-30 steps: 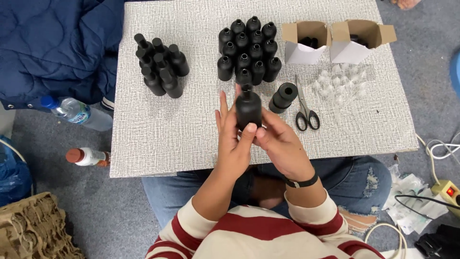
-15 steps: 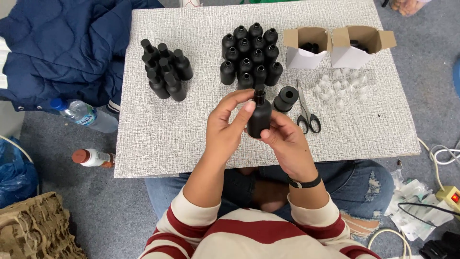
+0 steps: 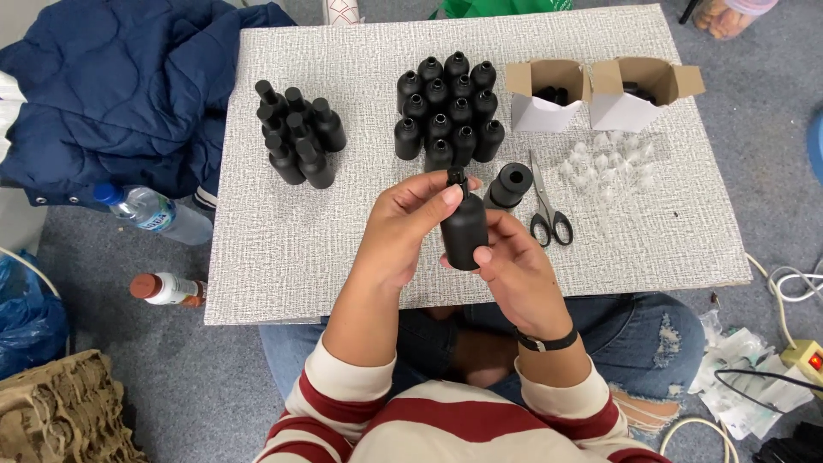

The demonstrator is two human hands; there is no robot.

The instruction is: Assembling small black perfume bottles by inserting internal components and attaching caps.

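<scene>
Above the desk's point(image 3: 283, 257) near edge, the right hand point(image 3: 514, 274) gripped a black bottle point(image 3: 464, 231) upright by its body, while the left hand's point(image 3: 403, 231) fingers point(image 3: 446, 195) pinched its cap. Turning the cap well probably meant keeping the bottle steady and vertical.

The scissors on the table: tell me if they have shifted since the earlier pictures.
No. The scissors lie right of the lone black cap, below the left white box, as before; only the camera framing differs.
</scene>
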